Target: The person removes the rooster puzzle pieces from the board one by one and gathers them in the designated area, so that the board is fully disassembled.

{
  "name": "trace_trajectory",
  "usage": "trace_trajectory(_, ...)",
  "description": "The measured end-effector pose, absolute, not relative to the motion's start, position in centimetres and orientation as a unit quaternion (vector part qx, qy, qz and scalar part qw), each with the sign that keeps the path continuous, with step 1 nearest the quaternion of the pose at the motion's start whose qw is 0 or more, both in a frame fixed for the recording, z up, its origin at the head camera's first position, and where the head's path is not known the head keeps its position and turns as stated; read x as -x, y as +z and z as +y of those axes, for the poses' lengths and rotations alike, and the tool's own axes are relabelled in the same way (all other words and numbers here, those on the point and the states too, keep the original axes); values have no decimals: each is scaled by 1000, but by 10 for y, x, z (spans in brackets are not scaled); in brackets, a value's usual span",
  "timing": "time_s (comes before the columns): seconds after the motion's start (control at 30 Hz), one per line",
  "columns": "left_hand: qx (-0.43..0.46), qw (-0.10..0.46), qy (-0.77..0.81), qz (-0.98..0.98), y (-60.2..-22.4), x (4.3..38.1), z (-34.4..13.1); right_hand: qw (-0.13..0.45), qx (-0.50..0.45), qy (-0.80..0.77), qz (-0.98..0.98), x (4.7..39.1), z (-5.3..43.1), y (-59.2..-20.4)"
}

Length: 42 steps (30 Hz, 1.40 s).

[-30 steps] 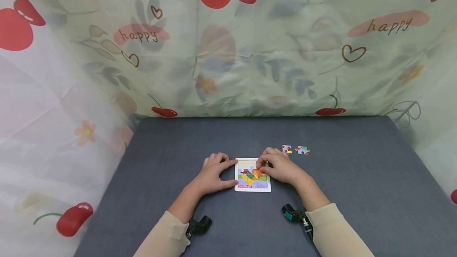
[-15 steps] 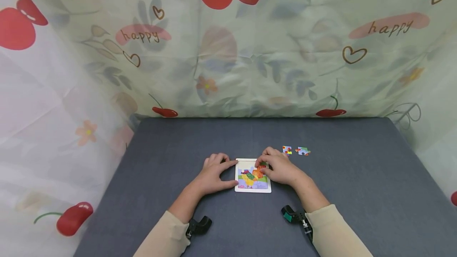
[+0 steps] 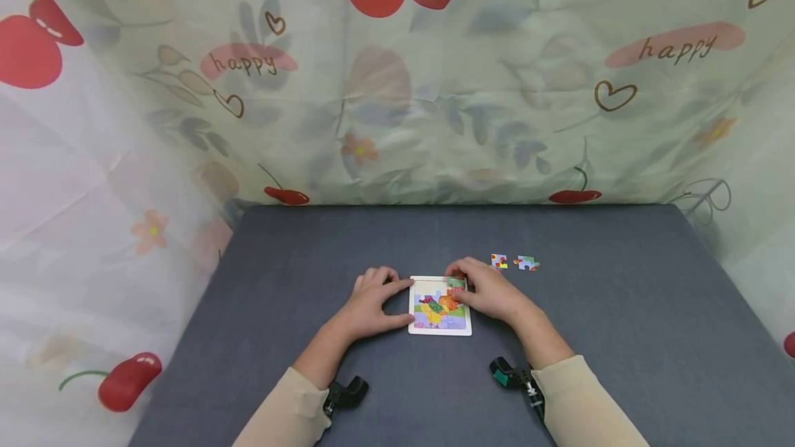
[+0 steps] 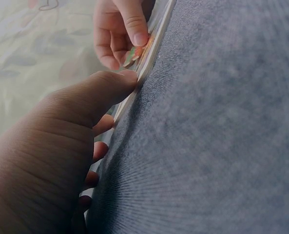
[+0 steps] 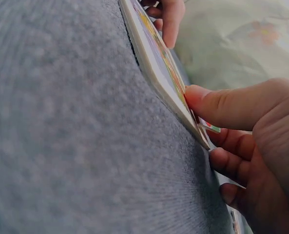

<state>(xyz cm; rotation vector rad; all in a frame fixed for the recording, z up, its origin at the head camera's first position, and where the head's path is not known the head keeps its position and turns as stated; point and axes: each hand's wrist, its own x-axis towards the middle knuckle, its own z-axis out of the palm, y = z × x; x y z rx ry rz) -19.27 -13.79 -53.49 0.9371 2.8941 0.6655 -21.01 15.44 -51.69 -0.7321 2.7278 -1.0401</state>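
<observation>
A white-rimmed puzzle tray point(image 3: 437, 332) lies on the dark table, its lower part filled with a colourful picture. Along its left edge my left hand point(image 3: 371, 302) rests with thumb and index finger spread, the tips touching the rim. At the upper right corner my right hand point(image 3: 487, 290) pinches a puzzle piece point(image 3: 456, 283) coloured green and red. This puzzle piece point(image 4: 130, 56) is tilted over the tray in the left wrist view, its edge under the thumb. The upper left of the tray shows pale bare bottom.
Behind the right hand lie two loose puzzle pieces, a red-and-yellow piece point(image 3: 499, 261) and a blue-green piece point(image 3: 526, 263). A patterned curtain point(image 3: 397, 123) hangs along the table's back edge. Black camera mounts point(image 3: 350, 392) sit at both wrists.
The right index finger has shifted back toward the tray's upper rim, and more of the green-and-red puzzle piece shows in the corner. The left hand and tray stay in place.
</observation>
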Motion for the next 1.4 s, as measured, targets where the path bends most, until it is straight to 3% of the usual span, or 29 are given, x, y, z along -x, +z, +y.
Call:
trace_trajectory(0.3, -299, 16, 221, 928, -534, 193, -138, 76, 206, -360, 907, 214, 159, -518)
trace_trajectory(0.73, -295, 20, 223, 929, -534, 192, -137, 87, 262, -341, 899, 215, 172, -514)
trace_trajectory(1.0, -295, 18, 226, 928, -533, 192, -137, 54, 257, -339, 903, 217, 176, -513)
trace_trajectory(1.4, -296, 15, 227, 928, -533, 191, -137, 57, 192, -395, 897, 206, 190, -467)
